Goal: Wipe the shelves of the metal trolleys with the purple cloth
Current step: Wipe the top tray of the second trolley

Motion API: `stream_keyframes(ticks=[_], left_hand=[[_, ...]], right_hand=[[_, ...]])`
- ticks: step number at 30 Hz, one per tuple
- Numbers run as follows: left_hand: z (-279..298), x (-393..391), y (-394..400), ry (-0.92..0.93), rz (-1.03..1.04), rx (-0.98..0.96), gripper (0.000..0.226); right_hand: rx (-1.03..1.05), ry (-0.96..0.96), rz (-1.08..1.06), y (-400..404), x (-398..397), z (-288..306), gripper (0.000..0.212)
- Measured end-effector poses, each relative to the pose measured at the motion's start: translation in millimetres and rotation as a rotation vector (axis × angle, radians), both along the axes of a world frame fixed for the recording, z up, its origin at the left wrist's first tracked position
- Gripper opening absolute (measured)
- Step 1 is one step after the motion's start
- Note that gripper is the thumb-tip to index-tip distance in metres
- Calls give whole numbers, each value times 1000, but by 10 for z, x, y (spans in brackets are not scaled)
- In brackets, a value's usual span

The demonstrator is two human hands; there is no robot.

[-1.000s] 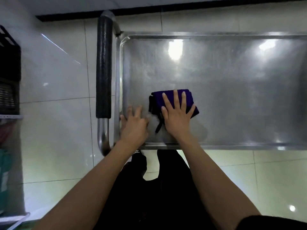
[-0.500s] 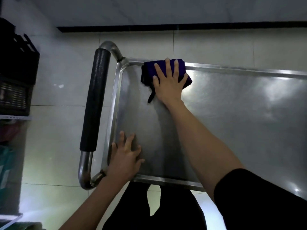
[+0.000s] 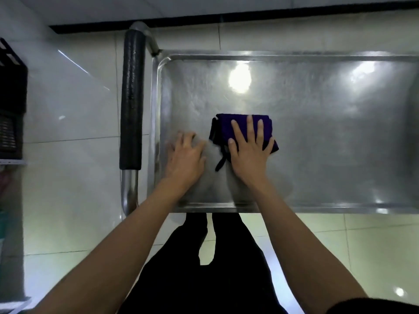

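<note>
**Trolley top shelf, cloth and both hands: head view**

Head view, looking straight down.

- Metal trolley shelf (image 3: 317, 132): a shallow steel tray with a raised rim and rounded corners, filling the centre and right of the scene. The surface is dull and streaky, with two bright reflections of lights on its far half and smaller glints along the near rim.
- Trolley handle (image 3: 132, 105): a steel tube just left of the shelf, running near to far, with a black foam grip over most of its length and bare metal bends at both ends.
- Purple cloth (image 3: 223, 128): folded into a thick pad, lying flat on the near-left part of the shelf, with a dark tag trailing from its near edge.
- Right hand (image 3: 249, 152): palm down on the cloth, fingers straight and spread, pressing it to the steel; nothing is gripped.
- Left hand (image 3: 184, 159): flat on the bare shelf just left of the cloth, near the left rim, fingers loosely extended, their tips blurred.
- Floor (image 3: 68, 200): glossy pale tiles with dark grout lines, reflecting light; a dark skirting strip runs along the far wall.
- Black crate (image 3: 11, 109): at the far left edge, well apart from the trolley, only partly in view.
- The person's dark trousers (image 3: 204, 279) show below the near rim.
</note>
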State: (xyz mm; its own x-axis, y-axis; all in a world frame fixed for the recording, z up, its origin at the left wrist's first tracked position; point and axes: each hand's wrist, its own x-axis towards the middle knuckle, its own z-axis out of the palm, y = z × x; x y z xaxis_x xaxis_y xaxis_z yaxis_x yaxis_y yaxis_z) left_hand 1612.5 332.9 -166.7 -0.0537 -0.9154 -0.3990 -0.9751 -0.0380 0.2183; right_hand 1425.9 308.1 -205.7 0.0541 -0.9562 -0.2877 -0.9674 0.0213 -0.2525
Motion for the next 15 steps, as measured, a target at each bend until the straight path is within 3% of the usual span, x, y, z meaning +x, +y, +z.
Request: stream_keyframes(ticks=[8,15], left_hand=[[-73,-610,-754,-23,-301,32,56],[29,-783,-845,-20,-259,107,53]], right_hand=[[-31,103,-109,1222,-371,-109,53],[-5,104,-62,1860,-556,12,51]])
